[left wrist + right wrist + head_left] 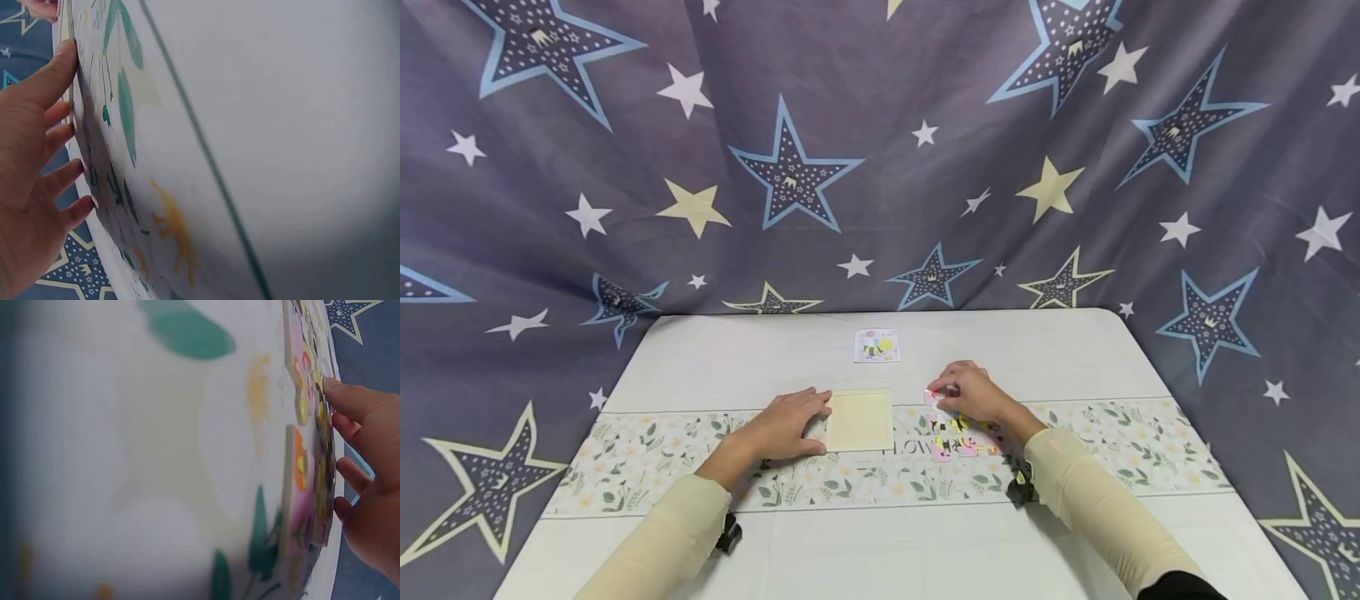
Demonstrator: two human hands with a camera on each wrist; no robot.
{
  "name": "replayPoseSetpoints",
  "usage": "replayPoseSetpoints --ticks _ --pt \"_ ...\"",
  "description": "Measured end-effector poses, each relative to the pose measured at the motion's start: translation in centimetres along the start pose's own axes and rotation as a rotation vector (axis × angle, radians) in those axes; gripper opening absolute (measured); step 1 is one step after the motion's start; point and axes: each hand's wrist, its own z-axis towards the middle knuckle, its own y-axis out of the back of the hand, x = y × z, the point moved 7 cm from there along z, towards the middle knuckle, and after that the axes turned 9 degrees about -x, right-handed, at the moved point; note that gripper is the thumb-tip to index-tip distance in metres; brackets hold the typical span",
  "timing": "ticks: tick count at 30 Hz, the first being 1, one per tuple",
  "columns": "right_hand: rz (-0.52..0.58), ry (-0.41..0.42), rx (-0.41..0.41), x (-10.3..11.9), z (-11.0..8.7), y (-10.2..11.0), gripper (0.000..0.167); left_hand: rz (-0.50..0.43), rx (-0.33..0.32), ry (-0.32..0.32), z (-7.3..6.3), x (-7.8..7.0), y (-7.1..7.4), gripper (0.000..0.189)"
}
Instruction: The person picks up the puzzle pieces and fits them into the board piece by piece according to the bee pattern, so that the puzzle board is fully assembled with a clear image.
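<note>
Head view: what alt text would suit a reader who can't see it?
A person's right hand touches bright puzzle pieces on a white table, while the left hand rests against a shallow square tray. Beyond the tray lies a bee picture card; a star-patterned curtain hangs behind.

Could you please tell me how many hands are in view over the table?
2: the left hand is at the left edge of the square wooden puzzle tray; the right hand is over the puzzle pieces, right of the tray.
</note>
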Motion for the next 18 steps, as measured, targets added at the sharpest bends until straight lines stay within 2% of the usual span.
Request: replayPoseSetpoints --ticks 8,18 --pt "-0.042 0.08 -0.011 0.5 0.1 0.1 0.028 0.007 0.012 0.009 -0.1 -0.1 0.1 0.064" --pt "0.029 0.142 -0.022 2.0 1.0 -0.5 0.034 0.0 0.008 0.007 -0.3 -0.1 0.2 0.062"
